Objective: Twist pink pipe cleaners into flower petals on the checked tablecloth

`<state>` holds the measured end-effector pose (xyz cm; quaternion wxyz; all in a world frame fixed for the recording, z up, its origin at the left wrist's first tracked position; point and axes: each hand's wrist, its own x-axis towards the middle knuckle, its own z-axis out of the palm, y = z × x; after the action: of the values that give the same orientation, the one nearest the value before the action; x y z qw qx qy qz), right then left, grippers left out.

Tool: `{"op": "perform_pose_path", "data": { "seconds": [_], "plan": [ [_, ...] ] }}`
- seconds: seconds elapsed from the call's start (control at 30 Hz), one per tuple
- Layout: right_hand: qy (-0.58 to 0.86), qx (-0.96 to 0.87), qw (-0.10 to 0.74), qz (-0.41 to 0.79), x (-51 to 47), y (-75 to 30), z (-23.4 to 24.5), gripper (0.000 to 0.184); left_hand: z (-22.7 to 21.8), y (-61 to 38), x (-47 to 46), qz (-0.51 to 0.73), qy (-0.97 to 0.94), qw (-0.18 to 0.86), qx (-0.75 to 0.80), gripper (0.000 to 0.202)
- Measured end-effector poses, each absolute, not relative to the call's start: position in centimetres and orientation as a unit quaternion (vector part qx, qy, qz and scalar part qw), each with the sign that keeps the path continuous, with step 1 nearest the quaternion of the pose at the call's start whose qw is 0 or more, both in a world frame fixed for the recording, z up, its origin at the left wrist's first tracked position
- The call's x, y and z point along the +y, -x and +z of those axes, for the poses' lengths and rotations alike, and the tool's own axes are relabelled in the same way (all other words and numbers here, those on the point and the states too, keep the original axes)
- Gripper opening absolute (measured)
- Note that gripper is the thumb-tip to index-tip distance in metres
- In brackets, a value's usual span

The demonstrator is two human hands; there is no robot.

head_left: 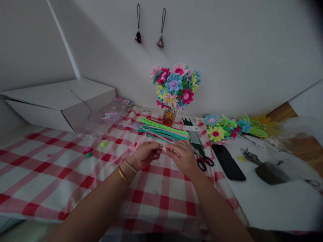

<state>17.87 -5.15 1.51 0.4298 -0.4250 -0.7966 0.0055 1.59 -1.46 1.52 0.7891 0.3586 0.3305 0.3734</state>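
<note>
My left hand (147,154) and my right hand (182,157) meet above the checkered cloth, fingertips pinched on a small piece of pink pipe cleaner (164,148). Most of that piece is hidden by my fingers. Pink pipe cleaners (133,145) lie just left of my left hand. Behind both hands rests a bundle of green, teal and pink pipe cleaners (161,129). A pair of black-handled scissors (205,162) lies to the right of my right hand.
A glass vase (169,116) of fuzzy flowers stands behind the bundle. At the left is a white box (63,101) beside a clear plastic bag (106,116). Small pom-poms (88,154) dot the cloth. On the right are a phone (228,162), loose flowers (217,133) and a tape roll (270,173).
</note>
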Motion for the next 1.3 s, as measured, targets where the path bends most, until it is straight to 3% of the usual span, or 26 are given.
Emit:
{"op": "perform_pose_path", "data": {
  "seconds": [0.17, 0.33, 0.4, 0.5, 0.63, 0.8, 0.87, 0.93, 1.03, 1.13, 1.3],
  "plan": [
    [0.403, -0.830, 0.374, -0.090, -5.1, -18.1, 1.4, 0.010, 1.2, -1.7, -1.4, 0.362, -0.401, 0.769, 0.341, 0.016],
    [0.417, -0.816, 0.399, -0.026, -5.3, -17.5, 1.3, 0.008, 1.1, -1.8, -1.6, 0.367, -0.433, 0.750, 0.340, 0.017],
    [0.448, -0.769, 0.451, 0.070, -5.4, -17.2, 1.2, 0.010, 1.3, -1.8, -1.7, 0.375, -0.439, 0.745, 0.334, 0.017],
    [0.482, -0.635, 0.517, 0.311, -5.3, -16.9, 1.2, 0.013, 1.4, -1.9, -1.9, 0.395, -0.454, 0.732, 0.320, 0.017],
    [0.410, -0.474, 0.509, 0.590, -5.2, -16.8, 1.2, 0.013, 1.3, -2.1, -2.0, 0.427, -0.485, 0.705, 0.293, 0.017],
    [0.320, -0.340, 0.523, 0.713, -5.3, -15.8, 1.1, 0.009, 0.9, -2.2, -2.0, 0.457, -0.498, 0.677, 0.292, 0.017],
    [0.338, -0.359, 0.536, 0.685, -5.4, -15.7, 1.1, 0.012, 0.9, -2.2, -2.0, 0.461, -0.497, 0.673, 0.296, 0.017],
    [0.400, -0.451, 0.548, 0.580, -5.5, -15.9, 1.2, 0.015, 1.0, -2.2, -1.9, 0.467, -0.485, 0.677, 0.298, 0.016],
    [0.502, -0.606, 0.540, 0.297, -5.7, -16.5, 1.5, 0.016, 1.1, -2.2, -1.8, 0.483, -0.462, 0.682, 0.297, 0.017],
    [0.507, -0.703, 0.496, 0.052, -5.8, -16.9, 1.5, 0.013, 1.2, -2.3, -1.8, 0.487, -0.459, 0.681, 0.298, 0.018],
    [0.476, -0.751, 0.447, -0.093, -5.7, -16.9, 1.2, 0.011, 1.2, -2.4, -2.0, 0.482, -0.462, 0.673, 0.319, 0.020]
  ]
}}
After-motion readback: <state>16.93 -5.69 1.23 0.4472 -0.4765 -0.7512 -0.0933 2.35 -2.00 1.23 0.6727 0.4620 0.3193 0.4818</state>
